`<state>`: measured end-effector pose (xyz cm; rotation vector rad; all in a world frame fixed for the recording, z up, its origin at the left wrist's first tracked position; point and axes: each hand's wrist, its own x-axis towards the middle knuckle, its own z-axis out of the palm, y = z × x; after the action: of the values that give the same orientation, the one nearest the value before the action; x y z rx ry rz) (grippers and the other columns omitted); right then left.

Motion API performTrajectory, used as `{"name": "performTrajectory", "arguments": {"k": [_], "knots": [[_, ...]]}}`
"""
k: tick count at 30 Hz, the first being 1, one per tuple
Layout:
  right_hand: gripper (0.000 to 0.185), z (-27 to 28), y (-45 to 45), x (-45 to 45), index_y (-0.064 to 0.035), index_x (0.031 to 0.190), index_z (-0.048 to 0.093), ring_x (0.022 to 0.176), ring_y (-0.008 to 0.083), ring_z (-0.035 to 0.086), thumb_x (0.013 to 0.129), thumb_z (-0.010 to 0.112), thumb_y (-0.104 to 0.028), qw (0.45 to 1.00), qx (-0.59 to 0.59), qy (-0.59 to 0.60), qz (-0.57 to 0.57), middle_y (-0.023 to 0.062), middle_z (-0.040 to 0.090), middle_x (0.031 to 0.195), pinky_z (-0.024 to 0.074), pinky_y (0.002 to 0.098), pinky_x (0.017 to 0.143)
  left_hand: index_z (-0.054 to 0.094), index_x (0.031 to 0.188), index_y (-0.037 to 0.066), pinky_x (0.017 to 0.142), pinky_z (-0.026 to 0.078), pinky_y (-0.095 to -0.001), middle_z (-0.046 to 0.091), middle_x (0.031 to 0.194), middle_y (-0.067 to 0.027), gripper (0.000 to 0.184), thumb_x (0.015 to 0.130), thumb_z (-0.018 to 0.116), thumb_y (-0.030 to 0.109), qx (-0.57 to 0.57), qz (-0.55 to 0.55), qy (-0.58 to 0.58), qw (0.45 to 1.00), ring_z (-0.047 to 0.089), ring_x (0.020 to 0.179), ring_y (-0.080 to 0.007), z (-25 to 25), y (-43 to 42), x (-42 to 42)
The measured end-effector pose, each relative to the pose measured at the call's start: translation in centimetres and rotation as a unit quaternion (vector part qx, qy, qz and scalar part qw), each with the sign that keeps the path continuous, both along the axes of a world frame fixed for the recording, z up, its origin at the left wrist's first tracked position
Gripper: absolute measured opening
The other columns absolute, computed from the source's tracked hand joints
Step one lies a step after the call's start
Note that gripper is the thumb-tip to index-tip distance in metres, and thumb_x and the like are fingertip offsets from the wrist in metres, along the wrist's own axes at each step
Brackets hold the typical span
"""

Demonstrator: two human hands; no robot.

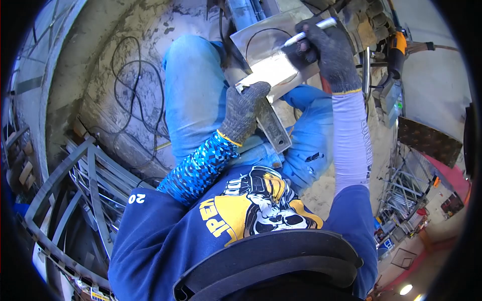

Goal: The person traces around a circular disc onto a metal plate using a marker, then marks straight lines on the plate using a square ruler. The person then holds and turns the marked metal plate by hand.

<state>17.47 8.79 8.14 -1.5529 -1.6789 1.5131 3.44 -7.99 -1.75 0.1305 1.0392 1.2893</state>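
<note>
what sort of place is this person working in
Most likely a metalworking shop: a metal plate with a circle marked on it lies before the person, metal strips are piled on the left, and what looks like a power tool is on the right.

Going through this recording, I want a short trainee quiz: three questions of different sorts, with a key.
1. Which hand holds the slim white marker?
2. True or false: the shape marked on the shiny silver flat metal plate is a triangle.
3. The left hand, in its dark grey knitted glove, is at: A) the floor; B) the plate's near edge; C) the marker.

Key:
1. The right hand.
2. False; a dark circle.
3. B.
</note>
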Motion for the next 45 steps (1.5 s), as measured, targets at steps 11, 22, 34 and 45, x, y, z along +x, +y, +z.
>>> {"name": "performTrajectory", "arguments": {"k": [11,22,34,45], "knots": [[0.027,-4.6,-7.4,5.3,-0.0057,0.117,0.062,0.108,0.0267,0.066,0.091,0.062,0.0,0.916,0.391,-0.075,0.039,0.0135,0.068,0.115,0.0522,0.0378,0.094,0.066,0.11,0.006,0.058,0.05,-0.027,0.066,0.087,-0.0023,0.03,0.093,0.071,0.03,0.026,0.041,-0.067,0.997,0.062,0.066,-0.0111,1.0,-1.1,1.1],[0.027,-3.4,-9.9,7.3,-0.0033,0.119,0.062,0.105,0.0202,0.067,0.093,0.059,0.005,0.865,0.474,0.08,-0.144,0.0115,0.068,0.111,0.0541,0.0331,0.09,0.063,0.106,0.007,0.059,0.052,-0.0319,0.063,0.078,-0.0047,0.053,0.092,0.063,0.059,0.01,0.079,0.059,0.995,0.061,0.065,-0.0173,3.5,-6.7,-8.8],[0.019,-9.2,-16.0,17.2,-0.0036,0.114,0.062,0.099,0.0197,0.068,0.095,0.063,-0.003,0.865,0.396,-0.036,-0.307,0.0097,0.069,0.103,0.0539,0.0329,0.088,0.064,0.108,0.003,0.06,0.057,-0.0374,0.069,0.087,-0.0103,0.055,0.097,0.054,0.057,0.115,0.213,0.162,0.957,0.066,0.066,-0.0236,7.2,-5.6,-18.3],[0.023,-9.3,-16.2,17.6,-0.0025,0.119,0.061,0.093,0.0174,0.068,0.096,0.057,-0.001,0.881,0.389,-0.042,-0.266,0.0108,0.069,0.102,0.0553,0.0318,0.082,0.064,0.101,0.004,0.054,0.056,-0.0376,0.067,0.079,-0.0103,0.05,0.098,0.056,0.053,0.109,0.149,0.073,0.98,0.063,0.057,-0.0228,6.6,-2.2,-11.6]]}}
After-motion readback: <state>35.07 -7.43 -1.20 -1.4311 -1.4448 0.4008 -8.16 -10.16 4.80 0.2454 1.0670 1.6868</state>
